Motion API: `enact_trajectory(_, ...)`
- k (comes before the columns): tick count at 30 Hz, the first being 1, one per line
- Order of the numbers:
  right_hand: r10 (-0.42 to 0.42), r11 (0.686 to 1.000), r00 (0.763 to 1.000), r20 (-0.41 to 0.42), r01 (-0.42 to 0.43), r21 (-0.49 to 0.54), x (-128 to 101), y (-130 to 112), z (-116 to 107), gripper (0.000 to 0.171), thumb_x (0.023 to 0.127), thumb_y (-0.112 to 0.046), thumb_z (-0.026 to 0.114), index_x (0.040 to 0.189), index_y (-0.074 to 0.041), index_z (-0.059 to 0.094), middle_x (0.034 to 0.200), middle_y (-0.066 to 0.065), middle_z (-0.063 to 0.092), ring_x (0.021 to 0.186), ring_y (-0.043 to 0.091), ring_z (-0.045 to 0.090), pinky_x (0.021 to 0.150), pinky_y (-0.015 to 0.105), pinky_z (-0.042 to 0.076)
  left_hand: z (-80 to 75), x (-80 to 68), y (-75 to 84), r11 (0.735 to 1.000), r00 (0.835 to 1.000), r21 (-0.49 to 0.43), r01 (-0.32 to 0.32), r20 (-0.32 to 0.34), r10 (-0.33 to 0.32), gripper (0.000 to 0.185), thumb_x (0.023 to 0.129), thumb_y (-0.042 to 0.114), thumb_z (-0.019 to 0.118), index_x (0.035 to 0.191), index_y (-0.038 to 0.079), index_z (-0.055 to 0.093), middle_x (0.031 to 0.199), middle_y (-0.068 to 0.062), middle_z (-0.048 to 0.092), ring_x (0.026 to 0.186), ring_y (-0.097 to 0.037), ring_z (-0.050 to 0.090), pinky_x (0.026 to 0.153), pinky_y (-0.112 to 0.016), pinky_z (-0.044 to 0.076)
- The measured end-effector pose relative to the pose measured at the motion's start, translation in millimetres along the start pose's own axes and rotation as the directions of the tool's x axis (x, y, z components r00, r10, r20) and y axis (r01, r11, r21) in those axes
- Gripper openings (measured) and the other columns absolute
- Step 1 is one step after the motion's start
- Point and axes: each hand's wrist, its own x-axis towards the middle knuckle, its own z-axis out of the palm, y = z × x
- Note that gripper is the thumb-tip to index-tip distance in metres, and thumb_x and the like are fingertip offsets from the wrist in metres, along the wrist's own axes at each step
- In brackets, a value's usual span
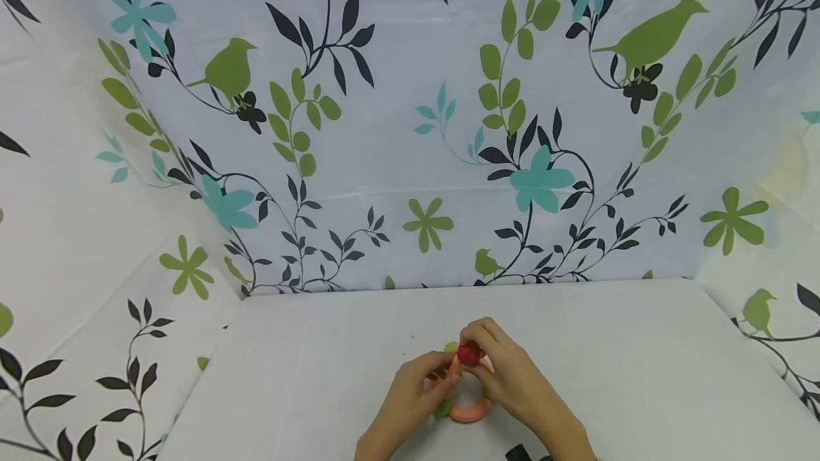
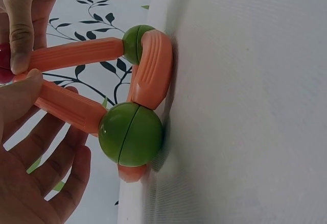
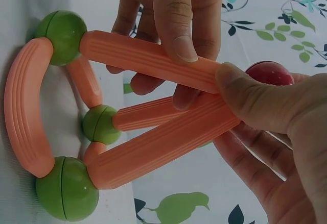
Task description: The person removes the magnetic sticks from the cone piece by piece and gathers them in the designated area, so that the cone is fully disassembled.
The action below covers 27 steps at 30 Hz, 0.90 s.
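A pyramid-shaped toy frame stands on the white table. Its base has green balls (image 3: 66, 188) linked by curved orange rods (image 3: 28, 106). Straight orange rods (image 3: 163, 145) lean up from these balls toward a red ball (image 1: 469, 353) at the top. My left hand (image 1: 416, 384) pinches one straight rod (image 3: 138, 53) near its upper end, thumb on the near side and fingers behind. With my right hand (image 1: 509, 368) I grip the red ball, the thumb pressing at the rod tops. Fingers partly hide where the rods meet the ball.
The white tabletop (image 1: 320, 347) spreads around the toy. A small black object (image 1: 517, 453) lies at the front edge of the view, near my right forearm. Behind the table hangs a white cloth (image 1: 397, 126) printed with birds, leaves and flowers.
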Motion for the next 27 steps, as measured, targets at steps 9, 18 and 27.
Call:
enact_trajectory(9,-0.042,0.999,0.999,-0.012,0.041,-0.035,-0.6,2.4,-2.8,0.052,0.074,0.008,0.089,0.111,-0.016,0.062,0.115,-0.009,0.057,0.100,0.005,0.060,0.085,0.018,0.057,0.6,2.9,4.5,1.000,0.999,0.005,0.029,0.015,-0.029,0.034,0.103,0.032,0.066,0.131,0.015,0.071,0.108,0.005,0.076,0.093,0.000,0.065,0.081,-0.026,0.058)
enact_trajectory(18,-0.035,0.999,0.999,0.007,0.035,0.027,-1.9,5.7,-5.4,0.050,0.075,0.007,0.088,0.113,-0.015,0.063,0.114,-0.010,0.058,0.098,0.003,0.059,0.085,0.017,0.056,1.9,1.2,1.5,0.999,1.000,-0.030,0.019,0.011,-0.019,0.038,0.103,0.036,0.065,0.131,0.012,0.071,0.109,0.002,0.077,0.094,-0.001,0.067,0.081,-0.027,0.059)
enact_trajectory(27,0.009,0.995,1.000,0.028,-0.012,0.103,-2.5,5.9,-9.5,0.052,0.078,0.009,0.085,0.117,-0.015,0.062,0.118,-0.012,0.059,0.101,0.002,0.062,0.087,0.020,0.058,2.9,0.5,-1.6,0.993,0.998,-0.102,0.053,0.028,-0.051,0.034,0.102,0.035,0.067,0.130,0.017,0.071,0.104,0.002,0.077,0.093,-0.001,0.066,0.081,-0.022,0.057)
